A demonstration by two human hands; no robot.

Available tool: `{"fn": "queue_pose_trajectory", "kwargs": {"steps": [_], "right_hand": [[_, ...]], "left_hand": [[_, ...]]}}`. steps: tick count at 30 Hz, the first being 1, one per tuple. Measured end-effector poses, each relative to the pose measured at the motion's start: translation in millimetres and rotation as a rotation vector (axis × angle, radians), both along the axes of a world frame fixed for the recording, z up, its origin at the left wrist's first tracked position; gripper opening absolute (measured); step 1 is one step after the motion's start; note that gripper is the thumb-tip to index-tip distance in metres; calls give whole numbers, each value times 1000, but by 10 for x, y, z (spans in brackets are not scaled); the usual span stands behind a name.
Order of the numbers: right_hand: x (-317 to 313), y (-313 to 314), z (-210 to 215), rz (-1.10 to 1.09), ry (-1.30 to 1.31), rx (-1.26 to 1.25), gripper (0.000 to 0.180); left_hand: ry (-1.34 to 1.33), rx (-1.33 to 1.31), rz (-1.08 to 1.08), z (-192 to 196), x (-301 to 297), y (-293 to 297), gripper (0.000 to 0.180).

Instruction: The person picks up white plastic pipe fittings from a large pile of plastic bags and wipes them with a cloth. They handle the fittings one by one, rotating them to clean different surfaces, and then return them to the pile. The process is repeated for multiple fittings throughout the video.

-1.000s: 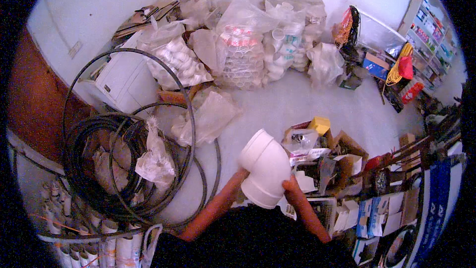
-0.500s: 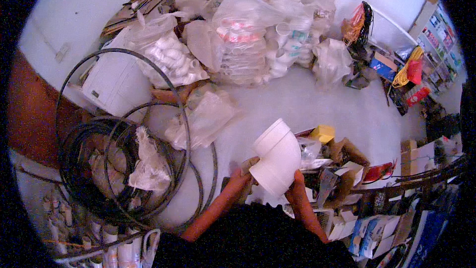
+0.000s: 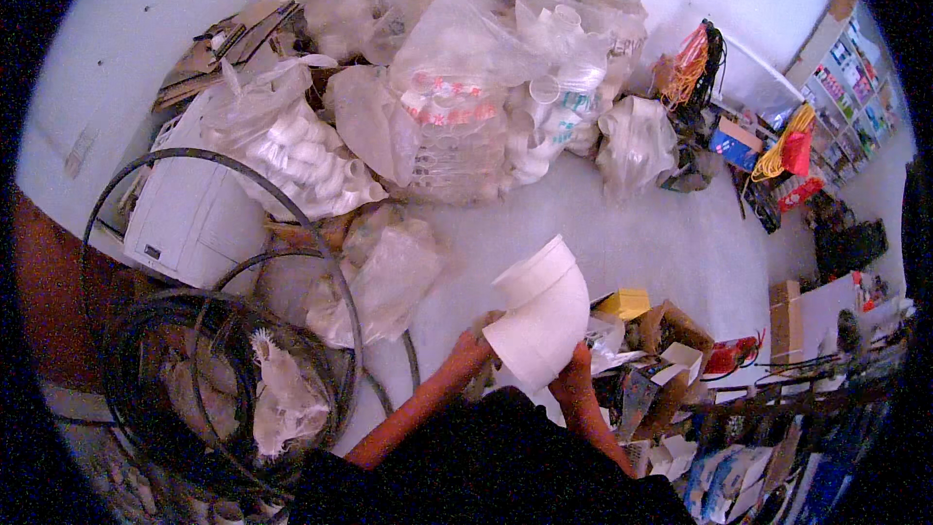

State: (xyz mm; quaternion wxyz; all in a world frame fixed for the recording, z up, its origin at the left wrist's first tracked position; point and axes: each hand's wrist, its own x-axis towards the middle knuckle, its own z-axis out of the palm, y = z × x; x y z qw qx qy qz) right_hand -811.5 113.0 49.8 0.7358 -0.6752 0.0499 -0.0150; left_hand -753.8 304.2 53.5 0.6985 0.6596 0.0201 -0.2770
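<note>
A large white plastic pipe elbow (image 3: 546, 316) is held up in front of me, one open end turned up and to the left, the other down and to the left. Against its lower left end my left hand (image 3: 478, 340) is closed, the fingertips partly hidden behind the fitting. My right hand (image 3: 574, 369) grips the lower right side of the curve, its fingers mostly out of sight behind the elbow. Both forearms come up from dark sleeves.
Coiled black pipe (image 3: 112, 360) stands at left by a white appliance case (image 3: 185, 224). Plastic bags of white fittings (image 3: 452, 107) line the back wall. Right of the elbow lie open cartons (image 3: 675, 326) and a yellow box (image 3: 624, 304). Stocked shelves (image 3: 855, 87) stand at far right.
My view has tilted up and shifted slightly right, so the background sits lower and further left. The elbow stays in both hands, nearly at the same place and slightly turned.
</note>
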Motion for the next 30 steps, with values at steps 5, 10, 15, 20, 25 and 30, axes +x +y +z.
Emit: {"fn": "queue_pose_trajectory", "kwargs": {"steps": [5,10,15,20,25,30], "right_hand": [[608,-153,-305,81,314,179,55],[1267,-458,30,177,326,268,75],[2151,-1059,200,158,120,181,93],[2873,-1697,554,87,-77,-228,80],[3315,-2198,873,111,-134,-699,41],[3623,-2506,536,153,-67,-491,23]], "left_hand": [[-280,197,50,99,586,67,42],[-391,329,-40,63,1368,80,34],[-409,225,36,346,2092,-298,32],[-697,433,-151,517,2812,-766,36],[-689,498,-195,452,3341,-1269,38],[-614,507,-184,302,3767,-1545,37]]}}
